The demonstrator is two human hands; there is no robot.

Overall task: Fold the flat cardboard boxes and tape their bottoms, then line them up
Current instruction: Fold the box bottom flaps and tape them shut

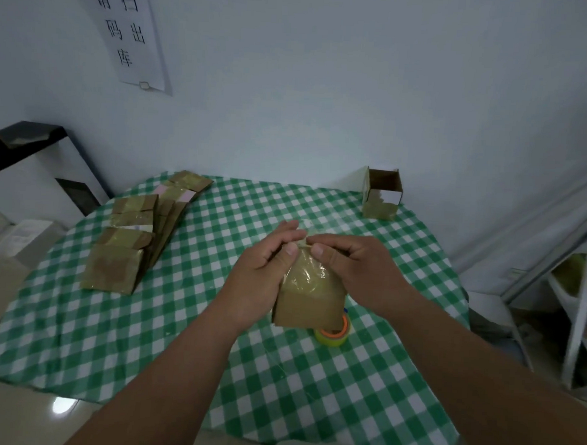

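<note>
1. Covering the counter (79, 330) is a green-checked cloth, on which most of the work is judged to remain.
2. A fanned pile of flat boxes (133, 242) is seen at the far left, not yet folded; old tape is visible on several.
3. One erected box (382, 194) is stood at the far right corner, open end up, so a line is barely begun.
4. A second box (310, 297) is held above the middle of the counter between the left hand (263, 271) and the right hand (354, 268), glossy tape showing on its upper face.
5. Its top edge is pinched by curled fingers (292, 251) and thumbs of both hands.
6. A tape roll (334, 335) is left just below the box.
</note>
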